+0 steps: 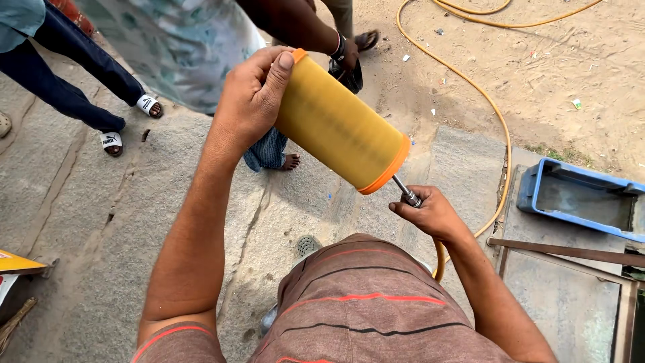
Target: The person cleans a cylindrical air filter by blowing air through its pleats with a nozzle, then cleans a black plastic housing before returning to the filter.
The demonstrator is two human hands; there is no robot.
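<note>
My left hand (252, 97) grips the far end of a yellow cylindrical air filter (339, 128) with orange rims and holds it up, tilted down toward me. My right hand (430, 212) is closed around a metal air nozzle (405, 193) whose tip pokes into the filter's near open end. An orange hose (494, 107) runs from my right hand away across the sandy ground.
Other people stand close ahead: legs in dark trousers and sandals (111, 141) at the left, a person in a patterned shirt (181, 47) just behind the filter. A blue plastic tray (578, 198) lies at the right beside a metal frame (571, 252). The stone paving holds a small drain (307, 245).
</note>
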